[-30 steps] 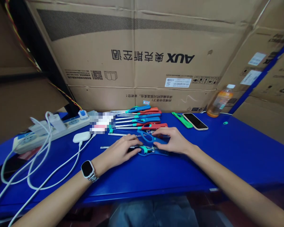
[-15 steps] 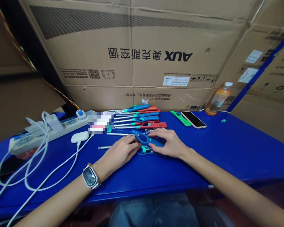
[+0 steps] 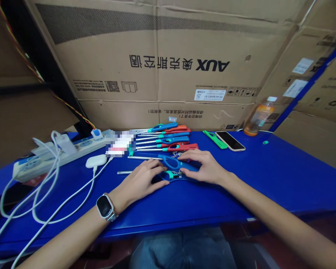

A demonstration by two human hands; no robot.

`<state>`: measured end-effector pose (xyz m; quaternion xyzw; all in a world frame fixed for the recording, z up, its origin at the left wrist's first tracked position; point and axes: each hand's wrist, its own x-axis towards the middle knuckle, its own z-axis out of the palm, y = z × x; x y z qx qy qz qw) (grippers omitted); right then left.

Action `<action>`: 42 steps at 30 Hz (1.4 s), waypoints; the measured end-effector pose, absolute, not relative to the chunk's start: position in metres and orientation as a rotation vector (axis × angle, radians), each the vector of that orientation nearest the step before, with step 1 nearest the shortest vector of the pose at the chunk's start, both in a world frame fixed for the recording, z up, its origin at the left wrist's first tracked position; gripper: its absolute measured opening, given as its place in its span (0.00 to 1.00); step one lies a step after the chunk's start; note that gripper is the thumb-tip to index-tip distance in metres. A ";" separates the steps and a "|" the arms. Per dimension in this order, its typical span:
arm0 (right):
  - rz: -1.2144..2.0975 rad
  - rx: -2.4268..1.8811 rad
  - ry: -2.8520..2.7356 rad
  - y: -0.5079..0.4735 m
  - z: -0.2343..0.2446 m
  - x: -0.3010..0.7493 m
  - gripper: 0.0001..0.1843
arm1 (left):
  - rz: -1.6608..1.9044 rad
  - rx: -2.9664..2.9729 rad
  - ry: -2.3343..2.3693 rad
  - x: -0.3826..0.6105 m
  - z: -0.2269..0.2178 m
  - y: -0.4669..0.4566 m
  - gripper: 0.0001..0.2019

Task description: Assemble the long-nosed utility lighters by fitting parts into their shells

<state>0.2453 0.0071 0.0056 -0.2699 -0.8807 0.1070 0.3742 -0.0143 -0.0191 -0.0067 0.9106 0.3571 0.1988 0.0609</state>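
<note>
My right hand grips a loose blue casing half of a long-necked lighter between thumb and fingers. Just below it, an opened blue lighter lies on the table, its green part and thin wires showing. My left hand is around this lighter's front end, thumb along the near edge and fingers at the far side. The metal tube sticks out to the left, past the hand. Another metal tube lies behind the left fingers; the body it belongs to is partly covered.
Several blue and red lighters lie in a row behind my hands. A phone, a green casing piece and a drink bottle stand or lie to the right. A power strip with white cables is left; cardboard rises behind.
The blue casing half has moved slightly right and lies flatter over the opened lighter. My left thumb has spread away from the fingers, along the lighter's near edge.
</note>
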 end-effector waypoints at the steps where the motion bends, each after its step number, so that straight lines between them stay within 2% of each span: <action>1: 0.270 -0.671 -2.270 0.007 0.006 0.245 0.14 | 0.629 2.727 1.114 -0.016 -0.005 -0.019 0.21; 4: 0.241 -0.657 -2.295 0.004 0.005 0.245 0.15 | 0.738 2.612 1.232 -0.028 0.002 -0.019 0.27; 9: 0.192 -0.673 -2.404 -0.002 0.006 0.239 0.14 | 0.807 2.494 1.181 -0.048 0.012 -0.011 0.25; 14: 0.233 -0.628 -2.471 -0.004 0.006 0.230 0.12 | 0.642 2.537 1.039 -0.047 0.005 -0.008 0.14; 18: 0.247 -0.606 -2.466 -0.002 0.002 0.229 0.11 | 0.610 2.549 1.023 -0.046 -0.001 -0.006 0.11; 32: 0.552 -0.821 -2.423 -0.003 -0.003 0.233 0.08 | 0.634 2.500 1.006 -0.042 -0.007 -0.001 0.12; 42: 0.480 -0.804 -2.469 -0.002 0.001 0.238 0.10 | 0.670 2.479 1.107 -0.039 -0.012 -0.002 0.14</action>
